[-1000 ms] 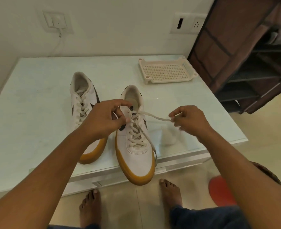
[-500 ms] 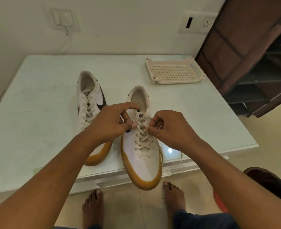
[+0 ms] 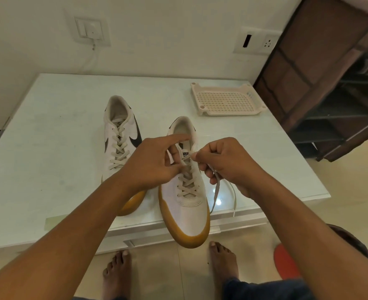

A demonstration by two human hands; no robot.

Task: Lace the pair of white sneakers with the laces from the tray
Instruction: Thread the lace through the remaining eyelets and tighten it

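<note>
Tabletop (image 3: 49, 148): near sneaker (image 3: 187, 208) points toe-to-person; right hand (image 3: 228, 163) pinches lace (image 3: 216, 191) just right of tongue (image 3: 184, 151), left hand (image 3: 155, 165) pinches other end just left.

left hand (image 3: 155, 167), right hand (image 3: 228, 163): bare | forearms (image 3: 81, 224) behind the fingers (image 3: 179, 137): bare | feet (image 3: 222, 263) below fingers: bare | trousers (image 3: 265, 289): dark blue cloth, beneath right-hand fingers

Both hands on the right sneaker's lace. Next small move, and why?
Probably pull both ends snug. The left hand and right hand each pinch the lace by the tongue; the right sneaker's crossings reach up there, and slack hangs below the right hand.
</note>
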